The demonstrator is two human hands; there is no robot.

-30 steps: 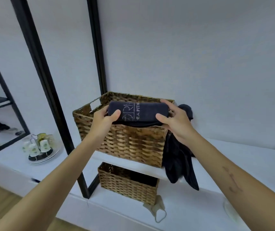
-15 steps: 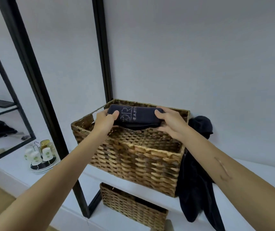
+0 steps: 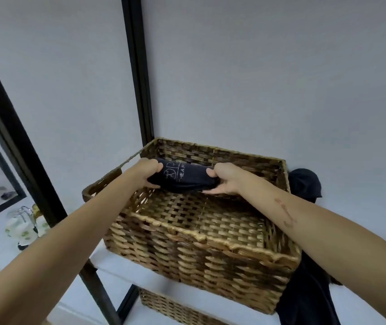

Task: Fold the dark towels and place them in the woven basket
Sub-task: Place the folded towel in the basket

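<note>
Both hands have carried the folded dark towel (image 3: 185,176) from above the near rim to inside the woven basket (image 3: 201,238), toward its far wall. Left hand (image 3: 145,172) grips the towel's left end; right hand (image 3: 225,178) grips the right end, thumb on top, fingers beneath. Hands are apart, one at each end. Towel is held above the basket floor. Basket stands on a white shelf (image 3: 126,272). Another dark towel (image 3: 309,292) hangs beside the basket's right wall.

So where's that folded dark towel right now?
The folded towel is held between the left hand and right hand, inside the woven basket near its back wall, above the bare woven bottom.
</note>
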